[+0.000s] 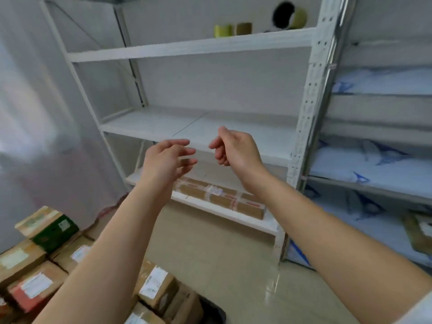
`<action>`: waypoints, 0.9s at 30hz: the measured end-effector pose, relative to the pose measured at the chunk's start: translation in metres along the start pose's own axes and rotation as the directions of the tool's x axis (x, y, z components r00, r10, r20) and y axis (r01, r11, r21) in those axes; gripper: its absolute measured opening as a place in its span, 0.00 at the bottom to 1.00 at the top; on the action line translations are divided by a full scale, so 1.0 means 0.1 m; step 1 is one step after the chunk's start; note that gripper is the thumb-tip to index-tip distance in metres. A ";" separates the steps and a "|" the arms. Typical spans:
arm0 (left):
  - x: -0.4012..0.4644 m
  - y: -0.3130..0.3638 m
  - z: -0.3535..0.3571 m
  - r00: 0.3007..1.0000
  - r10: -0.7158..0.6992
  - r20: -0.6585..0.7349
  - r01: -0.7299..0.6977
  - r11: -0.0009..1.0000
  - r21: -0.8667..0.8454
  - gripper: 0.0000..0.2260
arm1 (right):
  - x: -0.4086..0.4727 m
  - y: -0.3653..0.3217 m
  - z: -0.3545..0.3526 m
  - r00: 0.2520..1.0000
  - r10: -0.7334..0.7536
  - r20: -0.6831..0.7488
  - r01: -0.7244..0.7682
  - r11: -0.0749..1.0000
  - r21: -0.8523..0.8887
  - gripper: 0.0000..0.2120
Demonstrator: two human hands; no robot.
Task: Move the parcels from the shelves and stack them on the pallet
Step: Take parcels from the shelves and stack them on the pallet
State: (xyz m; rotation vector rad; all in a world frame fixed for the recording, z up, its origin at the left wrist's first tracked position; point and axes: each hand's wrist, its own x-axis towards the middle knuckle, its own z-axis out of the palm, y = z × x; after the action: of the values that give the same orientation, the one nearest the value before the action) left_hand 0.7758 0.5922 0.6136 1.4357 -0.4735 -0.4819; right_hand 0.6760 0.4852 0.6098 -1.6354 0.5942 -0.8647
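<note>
Both my hands are raised in front of a white metal shelf unit (304,108). My left hand (167,160) has loosely spread fingers and holds nothing. My right hand (236,147) has loosely curled fingers and is empty too. Below them, on the lowest shelf board, lies a long flat brown parcel (224,199) bound with tape. A stack of cardboard parcels (35,260) with white labels fills the lower left, including a green-sided box (53,232). A black pallet edge (214,311) shows under the stack.
The middle shelf board (233,134) is bare. Rolls of tape (233,30) sit on the upper board. A second rack on the right holds white and blue plastic mailers (378,164) and a brown parcel (420,230). Beige floor (233,265) lies between stack and shelves.
</note>
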 end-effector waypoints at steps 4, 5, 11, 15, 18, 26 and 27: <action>-0.10 0.20 0.79 0.987 0.035 0.156 -0.038 0.999 0.015 0.11 | 0.01 -0.15 -0.90 0.983 -0.032 -0.183 0.027 0.999 -0.032 0.20; -0.12 0.23 1.00 0.982 0.036 0.187 -0.039 0.999 0.013 0.11 | 0.00 -0.17 -1.13 0.975 -0.041 -0.220 0.033 0.999 -0.038 0.20; -0.38 0.21 2.42 0.922 0.022 0.387 -0.018 1.000 -0.014 0.10 | -0.15 -0.13 -2.53 0.907 -0.058 -0.417 0.035 0.997 -0.063 0.21; -0.63 0.14 3.54 0.862 0.033 0.506 -0.016 0.999 -0.037 0.11 | -0.22 -0.04 -3.63 0.857 -0.069 -0.511 0.034 0.996 -0.079 0.22; -0.79 0.08 4.38 0.830 0.045 0.556 -0.010 0.998 -0.065 0.10 | -0.26 0.02 -4.48 0.831 -0.072 -0.551 0.012 0.994 -0.111 0.21; -1.33 -0.08 6.31 0.701 0.011 0.713 0.022 0.999 -0.037 0.09 | -0.41 0.22 -6.34 0.721 -0.066 -0.690 -0.065 0.985 -0.163 0.21; -1.38 -0.12 6.54 0.681 -0.003 0.732 0.023 1.000 -0.017 0.09 | -0.43 0.26 -6.56 0.700 -0.058 -0.712 -0.073 0.986 -0.152 0.20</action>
State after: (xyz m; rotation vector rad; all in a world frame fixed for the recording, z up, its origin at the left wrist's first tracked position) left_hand 0.2848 0.1396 0.6493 1.1704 -1.1004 -1.0903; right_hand 0.1297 0.1200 0.6363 -1.3961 1.2469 -1.5006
